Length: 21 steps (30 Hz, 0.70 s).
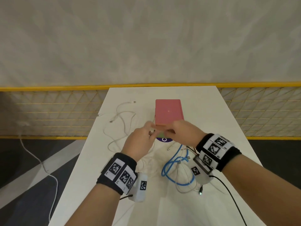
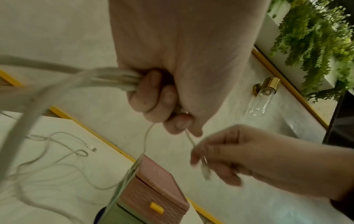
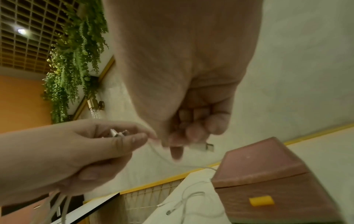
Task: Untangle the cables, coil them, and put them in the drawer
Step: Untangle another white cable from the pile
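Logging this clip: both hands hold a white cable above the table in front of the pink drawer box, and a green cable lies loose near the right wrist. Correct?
Not quite: the loose cable near the right wrist is blue, not green, as the head view shows. The rest stands: the left hand and right hand hold a white cable above the table in front of the pink drawer box.

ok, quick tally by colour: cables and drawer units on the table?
blue cable: 1
white cables: at least 2, tangled, exact count unclear
pink drawer unit: 1
Total: at least 4
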### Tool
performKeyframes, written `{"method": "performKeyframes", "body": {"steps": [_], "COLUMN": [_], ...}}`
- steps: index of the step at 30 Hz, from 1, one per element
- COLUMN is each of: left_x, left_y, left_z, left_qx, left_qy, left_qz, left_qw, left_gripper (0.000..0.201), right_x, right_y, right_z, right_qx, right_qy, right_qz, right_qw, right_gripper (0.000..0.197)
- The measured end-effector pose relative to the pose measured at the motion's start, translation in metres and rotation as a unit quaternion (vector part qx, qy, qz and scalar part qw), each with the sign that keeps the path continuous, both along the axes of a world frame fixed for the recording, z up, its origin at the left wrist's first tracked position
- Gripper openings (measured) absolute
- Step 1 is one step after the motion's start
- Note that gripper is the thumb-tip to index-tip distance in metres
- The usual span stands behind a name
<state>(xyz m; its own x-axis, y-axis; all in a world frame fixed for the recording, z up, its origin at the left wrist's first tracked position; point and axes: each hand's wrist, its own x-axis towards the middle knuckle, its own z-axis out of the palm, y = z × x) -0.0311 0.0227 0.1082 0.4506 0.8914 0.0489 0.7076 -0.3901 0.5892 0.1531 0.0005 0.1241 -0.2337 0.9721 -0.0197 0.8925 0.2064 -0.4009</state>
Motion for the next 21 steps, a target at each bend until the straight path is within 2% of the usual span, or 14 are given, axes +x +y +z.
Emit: {"method": "performKeyframes", "body": {"steps": [1,2,3,4,5,6,8,10,13,18,21], "left_x": [-0.004,-0.008,-0.011,-0.014,-0.017,-0.02,-0.024,-0.025,-0.024,-0.022,-0.019], "left_y": [0.001,0.002,0.003,0.003,0.004,0.004,0.003,0.005,0.005,0.004,0.003], "left_z": [0.003,0.006,0.008,0.008,0.008,0.006,0.002,-0.005,-0.009,-0.008,-0.007], "left_qx": [0.01,0.018,0.023,0.023,0.019,0.016,0.011,0.008,0.012,0.006,-0.002], "left_qy": [-0.031,-0.066,-0.098,-0.119,-0.132,-0.14,-0.157,-0.174,-0.193,-0.242,-0.276], "left_qz": [0.026,0.05,0.071,0.083,0.086,0.083,0.078,0.082,0.098,0.133,0.153], "left_qw": [0.999,0.996,0.992,0.989,0.987,0.987,0.984,0.981,0.976,0.961,0.949], "left_gripper": [0.041,0.053,0.059,0.06,0.054,0.043,0.021,0.031,0.043,0.048,0.048], "right_x": [-0.006,-0.012,-0.018,-0.022,-0.023,-0.024,-0.021,-0.017,-0.007,0.013,0.019], "right_y": [0.011,0.022,0.031,0.038,0.044,0.048,0.054,0.054,0.048,0.031,0.024], "right_z": [0.003,0.008,0.012,0.012,0.008,0.001,-0.018,-0.041,-0.076,-0.107,-0.12], "right_qx": [0.023,0.021,-0.008,-0.042,-0.063,-0.072,-0.065,-0.098,-0.17,-0.162,-0.152], "right_qy": [0.041,0.078,0.111,0.128,0.128,0.115,0.046,-0.059,-0.186,-0.231,-0.237], "right_qz": [-0.016,-0.033,-0.044,-0.05,-0.051,-0.052,-0.041,-0.017,-0.004,-0.019,-0.025], "right_qw": [0.999,0.996,0.993,0.99,0.989,0.989,0.996,0.993,0.968,0.959,0.959], "right_gripper": [0.022,0.03,0.05,0.069,0.079,0.079,0.056,0.032,0.026,0.031,0.017]}}
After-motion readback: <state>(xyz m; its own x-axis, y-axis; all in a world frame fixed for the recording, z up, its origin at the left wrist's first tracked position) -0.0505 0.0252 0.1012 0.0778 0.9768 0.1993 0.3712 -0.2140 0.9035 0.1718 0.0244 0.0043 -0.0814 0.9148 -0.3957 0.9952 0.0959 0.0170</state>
